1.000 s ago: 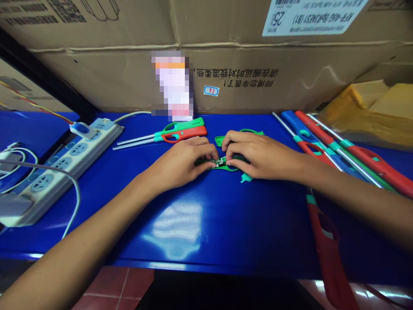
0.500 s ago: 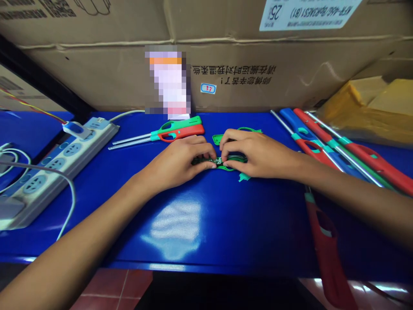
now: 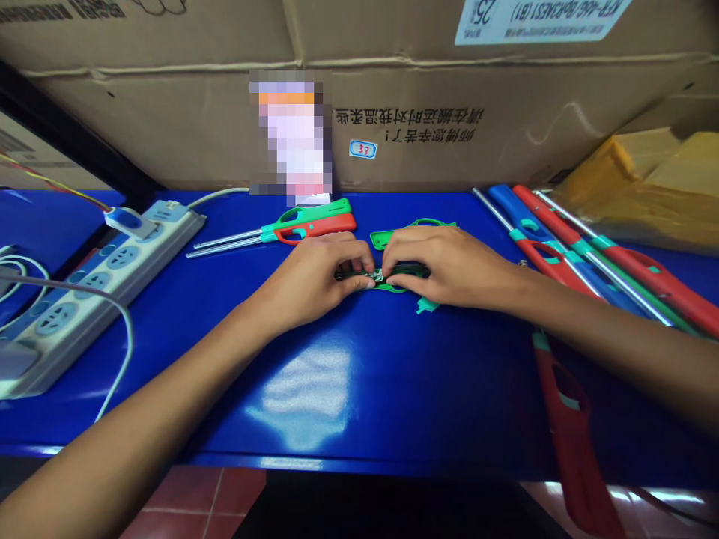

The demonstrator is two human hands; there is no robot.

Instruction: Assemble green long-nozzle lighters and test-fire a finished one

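Between my hands lies an opened green lighter casing (image 3: pixel 398 288) with small dark and pale parts inside, on the blue table (image 3: pixel 393 389). My left hand (image 3: pixel 329 271) pinches the casing's left end between thumb and fingers. My right hand (image 3: pixel 435 262) is closed over its right part, fingertips at the small pale parts near the middle. Just behind my right hand rests another green casing piece (image 3: pixel 382 239), partly covered by the fingers. A teal trigger-like piece (image 3: pixel 427 305) sits below my right hand.
Green and red lighters (image 3: pixel 314 221) lie behind my left hand. Several long lighters (image 3: pixel 584 247) lie at the right, and a red one (image 3: pixel 567 412) reaches over the front edge. A power strip (image 3: pixel 106 277) stands left; a phone (image 3: pixel 297 142) leans on the carton (image 3: pixel 196 120).
The fingers of my right hand have shifted slightly at the middle of the casing, and the small pale parts there look a little different. My left hand keeps its grip.
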